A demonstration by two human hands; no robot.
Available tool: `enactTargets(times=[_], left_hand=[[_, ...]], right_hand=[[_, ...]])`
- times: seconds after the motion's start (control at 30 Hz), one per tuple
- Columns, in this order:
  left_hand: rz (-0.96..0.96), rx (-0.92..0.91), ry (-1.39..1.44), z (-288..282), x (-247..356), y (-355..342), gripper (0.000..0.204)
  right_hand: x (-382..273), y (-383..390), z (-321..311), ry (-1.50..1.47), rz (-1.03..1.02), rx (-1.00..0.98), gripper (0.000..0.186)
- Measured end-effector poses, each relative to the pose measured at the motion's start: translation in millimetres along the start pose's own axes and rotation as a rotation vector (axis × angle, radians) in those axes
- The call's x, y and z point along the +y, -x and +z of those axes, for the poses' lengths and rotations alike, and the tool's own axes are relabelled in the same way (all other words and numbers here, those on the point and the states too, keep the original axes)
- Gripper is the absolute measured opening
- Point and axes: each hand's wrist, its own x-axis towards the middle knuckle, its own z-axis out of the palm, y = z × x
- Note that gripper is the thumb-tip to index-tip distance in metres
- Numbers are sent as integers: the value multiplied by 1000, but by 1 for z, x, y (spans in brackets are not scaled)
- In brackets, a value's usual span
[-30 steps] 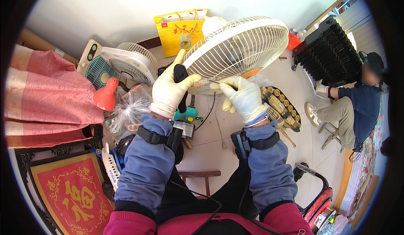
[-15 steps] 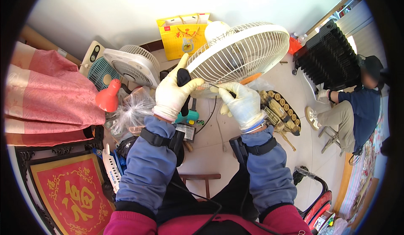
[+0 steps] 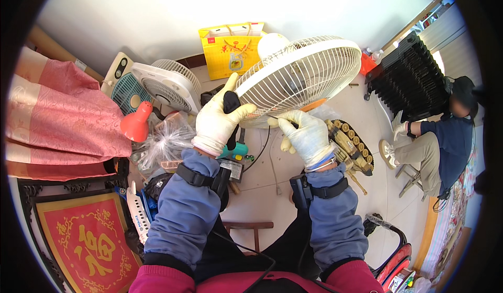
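Note:
A white standing fan (image 3: 309, 65) is tilted in front of me, its round wire guard facing up and right. My left hand (image 3: 217, 120), in a cream glove, grips the guard's lower left rim, index finger stretched along the edge and thumb pointing right. A black patch shows between that thumb and finger; what it is I cannot make out. My right hand (image 3: 305, 136), gloved too, has thumb and forefinger pinched at the guard's lower edge. A thin dark bit shows at its fingertips, too small to name.
A box fan (image 3: 165, 86), a red lamp head (image 3: 137, 122) and a clear plastic bag (image 3: 170, 138) stand left. A yellow paper bag (image 3: 230, 54) is behind. On the right are a toy tank (image 3: 353, 146), a black radiator (image 3: 408, 75) and a seated person (image 3: 445, 141).
The whole view has shifted slightly, so things sit a little lower. My right hand has moved slightly right and down along the guard's edge, still pinching; my left hand keeps its hold.

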Motion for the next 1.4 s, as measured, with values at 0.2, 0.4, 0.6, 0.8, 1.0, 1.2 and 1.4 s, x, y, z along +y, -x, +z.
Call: enactTargets(times=[0.2, 0.4, 0.6, 0.8, 1.0, 1.2, 1.4], left_hand=[[1, -1, 12, 1, 1, 0, 89], [-2, 5, -11, 0, 0, 0, 86], [50, 19, 135, 3, -9, -3, 76], [101, 42, 28, 2, -11, -3, 73], [108, 36, 29, 2, -10, -3, 74], [102, 44, -9, 2, -13, -3, 75], [69, 37, -30, 1, -12, -2, 75]], right_hand=[[0, -2, -3, 45, 49, 8, 20], [4, -4, -1, -15, 76, 45, 20], [3, -2, 2, -48, 47, 27, 19], [-4, 3, 1, -40, 17, 45, 17], [-3, 3, 12, 55, -154, 123, 15], [7, -3, 21, 558, -630, 390, 13], [7, -9, 32, 601, -660, 438, 15]])
